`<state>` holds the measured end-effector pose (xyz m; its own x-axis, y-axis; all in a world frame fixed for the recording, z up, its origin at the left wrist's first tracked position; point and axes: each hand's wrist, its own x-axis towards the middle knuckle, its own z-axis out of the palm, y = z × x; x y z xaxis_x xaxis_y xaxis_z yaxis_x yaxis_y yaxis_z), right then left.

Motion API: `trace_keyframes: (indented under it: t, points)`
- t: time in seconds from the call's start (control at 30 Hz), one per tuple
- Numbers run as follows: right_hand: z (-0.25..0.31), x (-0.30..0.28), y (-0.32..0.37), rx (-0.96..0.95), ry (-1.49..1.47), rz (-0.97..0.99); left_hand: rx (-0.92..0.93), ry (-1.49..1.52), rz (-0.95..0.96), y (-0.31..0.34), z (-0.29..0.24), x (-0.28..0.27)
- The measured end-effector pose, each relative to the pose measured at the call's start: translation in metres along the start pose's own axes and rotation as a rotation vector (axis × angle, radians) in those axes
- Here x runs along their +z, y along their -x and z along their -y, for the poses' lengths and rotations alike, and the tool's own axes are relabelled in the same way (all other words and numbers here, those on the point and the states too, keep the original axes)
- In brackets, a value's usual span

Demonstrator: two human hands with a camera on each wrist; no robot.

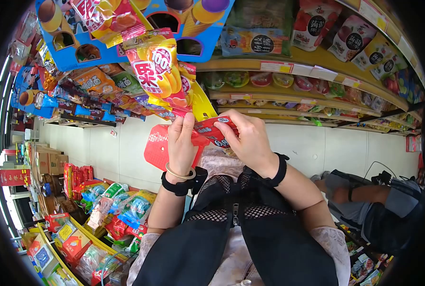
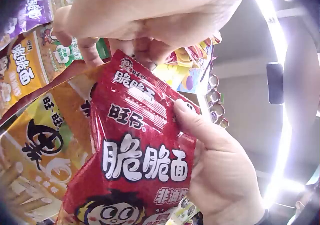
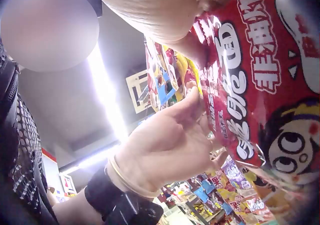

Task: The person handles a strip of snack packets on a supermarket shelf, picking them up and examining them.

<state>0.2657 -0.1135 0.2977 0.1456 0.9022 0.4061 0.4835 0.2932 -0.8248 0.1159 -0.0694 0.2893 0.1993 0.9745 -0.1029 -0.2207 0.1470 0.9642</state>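
Note:
A red packet of crispy noodle snack (image 2: pixel 135 135), printed with white characters and a cartoon face, is held up in front of the chest. My right hand (image 1: pixel 254 141) grips one side, its thumb flat across the printed front in the left wrist view. At the packet's top edge, the curled fingers of my left hand (image 1: pixel 180 145) pinch the sealed strip. In the right wrist view the left hand (image 3: pixel 165 147) reaches in from below, fingertips partly hidden by the packet. Close above both hands hangs a yellow and pink fruit candy bag (image 1: pixel 156 66).
A blue display box (image 1: pixel 193 28) and hanging snack bags (image 1: pixel 95 83) are at the upper left. Shelves (image 1: pixel 288 66) of packaged sweets curve along the right. Heaped bags (image 1: pixel 126 209) fill racks at lower left. Another person (image 1: pixel 384 205) is close on the right.

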Motion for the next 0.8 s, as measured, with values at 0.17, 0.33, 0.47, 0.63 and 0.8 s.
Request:
trace_keyframes:
  t: [0.17,0.33,0.47,0.63,0.8]
  points:
    - [0.005,-0.001,-0.002,-0.013,0.059,0.021,0.12,-0.084,0.001,0.001,0.008,-0.005]
    - [0.013,-0.005,-0.01,-0.049,0.062,0.048,0.152,-0.135,-0.004,0.004,0.002,-0.007]
    - [0.021,-0.017,-0.024,-0.124,0.164,0.124,0.098,-0.167,0.084,0.004,-0.002,-0.015]
    - [0.028,-0.023,-0.037,-0.16,0.259,0.198,0.059,-0.061,0.124,0.001,0.0,-0.02]
    - [0.028,-0.022,-0.038,-0.156,0.266,0.15,-0.021,0.085,0.115,0.003,-0.003,-0.017]
